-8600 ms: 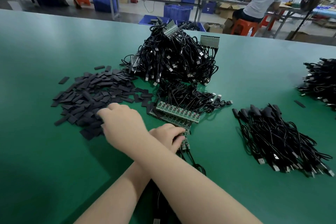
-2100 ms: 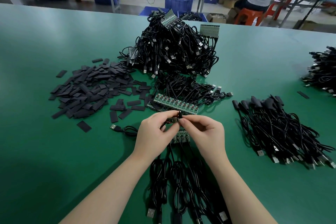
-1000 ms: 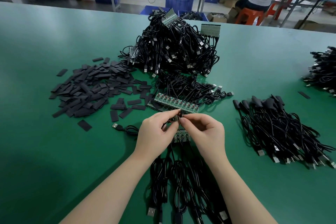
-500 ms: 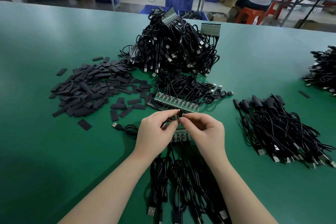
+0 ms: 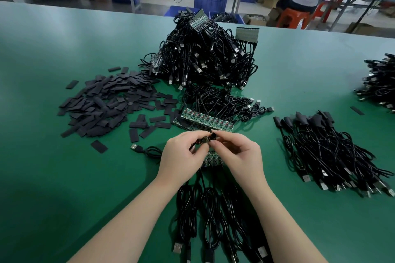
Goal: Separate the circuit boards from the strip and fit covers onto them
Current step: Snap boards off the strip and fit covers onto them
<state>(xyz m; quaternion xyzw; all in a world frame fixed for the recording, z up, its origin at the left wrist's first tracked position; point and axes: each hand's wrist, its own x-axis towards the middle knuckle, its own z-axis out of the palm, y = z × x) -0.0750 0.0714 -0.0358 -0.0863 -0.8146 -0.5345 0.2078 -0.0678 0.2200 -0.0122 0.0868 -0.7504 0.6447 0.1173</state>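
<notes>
change: hands unmoved since half a second ago, small green circuit board (image 5: 204, 140) still pinched mid-frame | left hand (image 5: 181, 157) pinches board's cable end | right hand (image 5: 236, 152) pinches small black sleeve cover (image 5: 213, 136) at board's tip | green board strip (image 5: 206, 121) just above on green bench (image 5: 64, 173) | flat black covers pile (image 5: 106, 102) centre-left

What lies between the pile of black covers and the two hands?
Head view: a few loose black covers, a USB plug with its cable, and bare green table.
</notes>
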